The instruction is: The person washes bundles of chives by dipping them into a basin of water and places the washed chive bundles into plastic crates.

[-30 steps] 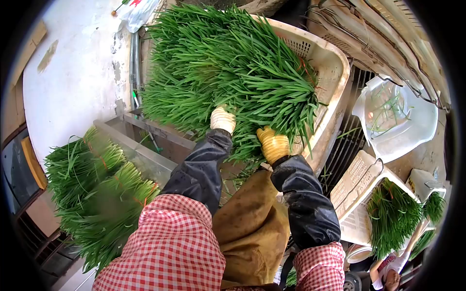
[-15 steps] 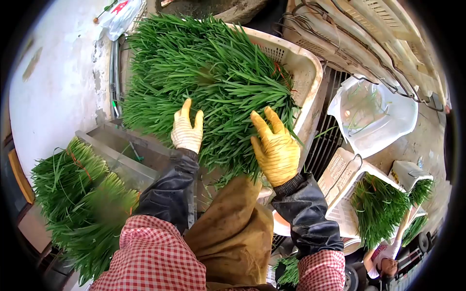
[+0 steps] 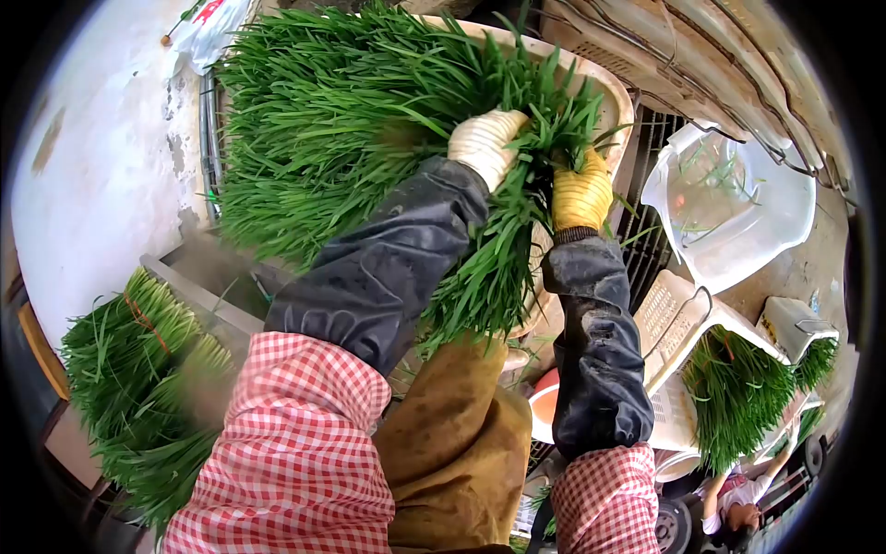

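Note:
Long green garlic chives (image 3: 351,138) fill a cream plastic crate (image 3: 620,106) in front of me. My left hand (image 3: 487,148), in a pale, yellow-tinged glove, is closed around chives near the crate's right end, its fingertips hidden among the leaves. Just to its right, my right hand (image 3: 581,194) in a yellow glove grips the same clump beside the crate's wall. Some of its fingers are buried in the leaves. Between and below my hands, chives hang over the near edge of the crate.
Tied chive bundles (image 3: 138,369) lie at the left, next to a metal frame (image 3: 198,291). On the right are a white plastic-lined container (image 3: 748,245), stacked crates (image 3: 637,46) and a tilted crate (image 3: 664,314) with chives. A person (image 3: 738,499) is at lower right.
Both hands have moved forward and right, from resting open over the chives to closing on a clump at the crate's right end. Leaves there are now pushed upright.

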A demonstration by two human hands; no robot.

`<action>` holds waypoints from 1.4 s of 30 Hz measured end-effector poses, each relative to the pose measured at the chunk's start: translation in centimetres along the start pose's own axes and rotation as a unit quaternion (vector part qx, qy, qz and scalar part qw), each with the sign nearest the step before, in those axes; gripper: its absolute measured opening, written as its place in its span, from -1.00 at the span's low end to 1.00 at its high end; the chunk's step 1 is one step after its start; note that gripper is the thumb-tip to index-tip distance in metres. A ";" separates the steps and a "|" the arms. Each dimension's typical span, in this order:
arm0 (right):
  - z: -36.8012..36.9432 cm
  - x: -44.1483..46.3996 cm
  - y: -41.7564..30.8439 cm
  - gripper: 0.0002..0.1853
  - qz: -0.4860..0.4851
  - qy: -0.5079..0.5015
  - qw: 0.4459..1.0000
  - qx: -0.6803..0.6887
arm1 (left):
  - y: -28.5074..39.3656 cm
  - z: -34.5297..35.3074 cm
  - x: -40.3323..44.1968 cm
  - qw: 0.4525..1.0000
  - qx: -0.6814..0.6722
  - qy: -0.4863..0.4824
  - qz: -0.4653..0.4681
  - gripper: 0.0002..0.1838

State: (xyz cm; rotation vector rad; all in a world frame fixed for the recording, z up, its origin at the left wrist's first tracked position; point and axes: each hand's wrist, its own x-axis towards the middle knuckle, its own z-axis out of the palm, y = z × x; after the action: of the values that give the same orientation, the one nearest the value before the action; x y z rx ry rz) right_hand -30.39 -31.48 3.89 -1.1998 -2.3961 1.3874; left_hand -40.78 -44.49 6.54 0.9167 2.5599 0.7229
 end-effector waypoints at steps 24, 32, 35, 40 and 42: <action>-21.4 -31.7 14.7 -0.61 0.366 -0.250 0.894 0.069 | -16.5 -13.4 -6.1 0.852 0.003 0.113 -0.512 0.01; -20.4 -33.9 13.3 -0.70 0.426 -0.283 0.858 0.051 | -8.7 -5.5 -8.7 0.929 0.204 -0.019 -0.308 -0.57; -20.4 -35.1 15.2 -0.69 0.386 -0.295 0.873 0.048 | -7.6 -5.8 -8.4 0.875 0.156 -0.051 -0.456 -0.39; -21.6 -32.5 11.0 -0.68 0.458 -0.201 0.858 0.114 | -11.0 -12.1 -8.5 0.836 -0.087 0.037 -0.541 -0.09; -22.3 -33.3 11.0 -0.67 0.411 -0.201 0.889 0.026 | -11.3 -14.8 -8.6 0.919 0.188 0.058 -0.342 -0.09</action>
State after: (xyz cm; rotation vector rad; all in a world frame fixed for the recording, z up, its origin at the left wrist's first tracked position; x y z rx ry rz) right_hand 8.76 -36.34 16.93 -2.2641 -2.0993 2.0669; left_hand -46.71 -62.87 13.47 0.0123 2.8915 0.0773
